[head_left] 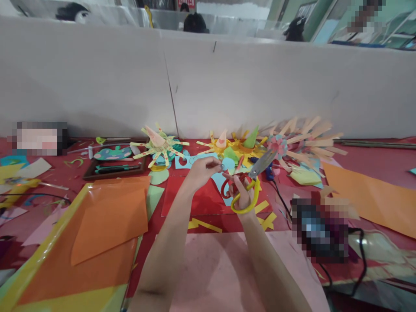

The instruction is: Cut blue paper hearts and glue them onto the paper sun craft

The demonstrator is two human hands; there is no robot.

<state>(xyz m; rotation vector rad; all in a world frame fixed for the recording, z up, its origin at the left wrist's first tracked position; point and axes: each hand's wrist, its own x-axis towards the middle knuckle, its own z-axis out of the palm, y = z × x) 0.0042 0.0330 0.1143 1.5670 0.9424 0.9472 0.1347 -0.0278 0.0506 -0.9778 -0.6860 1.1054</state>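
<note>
My right hand (243,197) is closed on scissors (262,164) with one yellow and one red handle loop. Their blades point up and to the right, away from my left hand. My left hand (203,171) has its fingertips pinched together beside a light-blue paper disc (228,163). Something tiny and greyish shows at those fingertips, too small to name. Below both hands lies a red sheet (178,197) with a cut blue piece of paper on it. Behind my left hand is a blue strip (182,161) with a round cut-out.
Paper flowers with cone centres (160,145) stand along the white partition (97,78). Yellow paper strips (208,225) lie nearby. To the left are a brown pen tray (89,172) and an orange sheet (110,221) on a yellow-edged tray. A dark cable (282,197) runs at right.
</note>
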